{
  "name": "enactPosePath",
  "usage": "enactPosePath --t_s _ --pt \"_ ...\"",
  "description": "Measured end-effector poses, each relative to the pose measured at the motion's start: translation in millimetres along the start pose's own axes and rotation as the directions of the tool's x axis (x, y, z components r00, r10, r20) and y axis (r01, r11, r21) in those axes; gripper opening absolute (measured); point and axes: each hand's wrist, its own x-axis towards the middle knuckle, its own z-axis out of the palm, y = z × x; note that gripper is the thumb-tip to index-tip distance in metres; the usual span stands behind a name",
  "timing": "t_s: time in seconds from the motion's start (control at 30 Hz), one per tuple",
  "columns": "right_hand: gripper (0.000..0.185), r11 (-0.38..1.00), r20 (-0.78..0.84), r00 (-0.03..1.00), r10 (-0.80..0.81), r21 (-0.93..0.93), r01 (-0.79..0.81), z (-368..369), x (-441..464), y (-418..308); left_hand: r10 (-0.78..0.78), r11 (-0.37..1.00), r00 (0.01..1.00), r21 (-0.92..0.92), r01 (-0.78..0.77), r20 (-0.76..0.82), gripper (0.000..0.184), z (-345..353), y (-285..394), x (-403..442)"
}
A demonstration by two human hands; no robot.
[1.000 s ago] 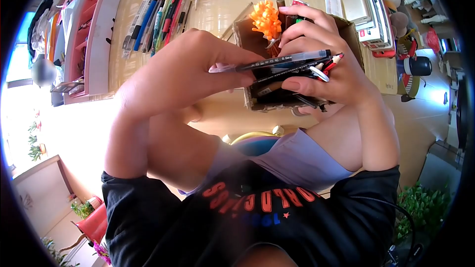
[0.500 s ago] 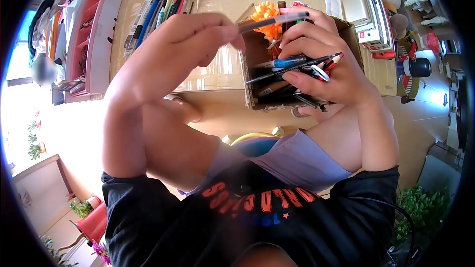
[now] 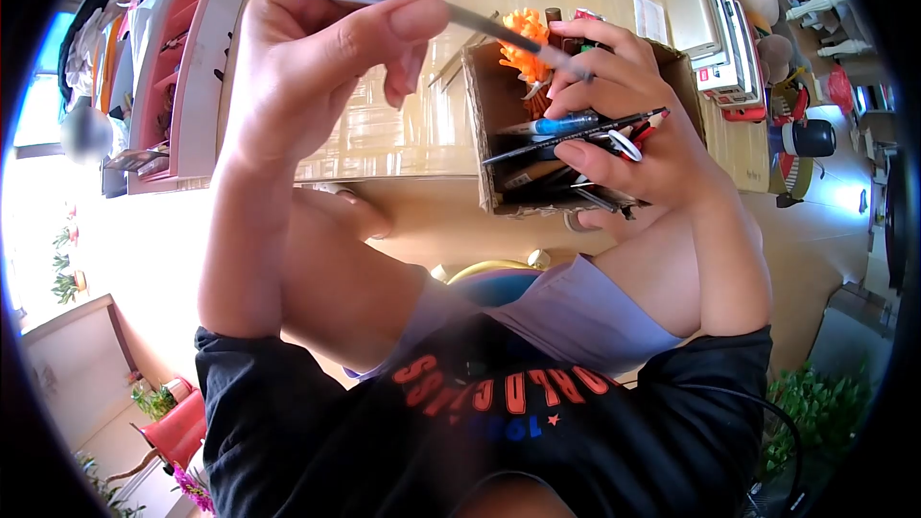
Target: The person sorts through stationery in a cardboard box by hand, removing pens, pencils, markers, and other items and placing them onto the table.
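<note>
An open brown cardboard box (image 3: 477,134) with ragged edges sits at the table's edge before you, a bright orange tufted ornament (image 3: 523,53) standing in its far left corner and a blue-and-clear pen (image 3: 556,123) lying inside among darker sticks too shadowed to identify. To the left, a pink-and-white desk organizer (image 3: 206,67) holds small items in its compartments. Your left hand (image 3: 336,48) is raised over the tabletop, left of the box, thumb and fingers pinching a slim grey pen (image 3: 499,31) with a whitish end; its blurred far end crosses your right fingers in view, and whether they touch cannot be told. Your right hand (image 3: 676,149) reaches over the box, fingers arched and thumb extended below, grasping a slim black pencil (image 3: 537,149) slanted above the opening, a white oval piece (image 3: 624,146) beside the thumb.
</note>
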Motion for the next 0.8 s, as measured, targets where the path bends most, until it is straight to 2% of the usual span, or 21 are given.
enactPosePath --t_s 0.03,0.13,0.17,0.2,0.27,0.3,0.33,0.4,0.43,0.47,0.53,0.73,0.8 --pt "0.025 1.0 0.004 1.0 -0.006 0.001 0.006 0 1 0 -0.019 1.0 1.0 -0.013 0.019 -0.009 0.022 -1 -1 -2" --pt "0.025 1.0 0.01 1.0 -0.009 0.002 0.009 -2 1 -1 -0.007 0.99 0.994 0.14 0.022 -0.107 0.022 8 -3 -2" --pt "0.025 1.0 0.007 1.0 -0.004 0.002 0.004 -1 0 -2 0.01 0.961 0.982 0.272 0.043 -0.189 0.024 18 -5 -3" --pt "0.025 1.0 0.004 1.0 0.0 0.003 0.0 -1 0 -2 0.065 0.965 0.995 0.26 -0.045 -0.07 0.027 21 -8 0" --pt "0.026 1.0 0.01 1.0 0.0 0.011 0.0 -1 1 -2 -0.081 0.938 0.996 0.335 0.091 -0.045 0.025 32 -3 -1" --pt "0.026 1.0 0.013 1.0 -0.001 0.015 0.0 -1 1 -2 -0.011 0.92 0.999 0.393 -0.002 0.032 0.022 46 -3 1" --pt "0.026 1.0 0.013 1.0 0.001 0.022 -0.002 -2 1 -2 -0.072 0.894 0.995 0.446 0.034 0.068 0.018 49 0 -1" --pt "0.026 0.999 0.013 1.0 0.006 0.034 -0.007 -2 1 -2 -0.11 0.826 0.984 0.563 0.011 0.142 0.016 51 0 -1" --pt "0.026 0.999 0.012 1.0 0.005 0.033 -0.006 -2 1 -2 0.001 0.774 0.972 0.616 -0.149 0.235 0.015 51 -5 0" --pt "0.026 0.999 0.01 1.0 0.004 0.033 -0.005 -1 1 -1 -0.078 0.731 0.965 0.672 -0.116 0.251 0.016 53 -7 0" --pt "0.027 1.0 0.007 1.0 -0.006 0.026 0.006 -1 0 1 -0.077 0.69 0.938 0.697 -0.195 0.338 0.02 52 -20 0" --pt "0.03 1.0 0.022 0.999 -0.03 0.007 0.03 -1 0 3 -0.104 0.701 0.895 0.671 -0.243 0.433 0.023 54 -21 2" --pt "0.03 0.999 0.034 0.999 -0.036 0.001 0.036 -2 1 2 -0.098 0.694 0.91 0.683 -0.228 0.403 0.022 54 -18 0"
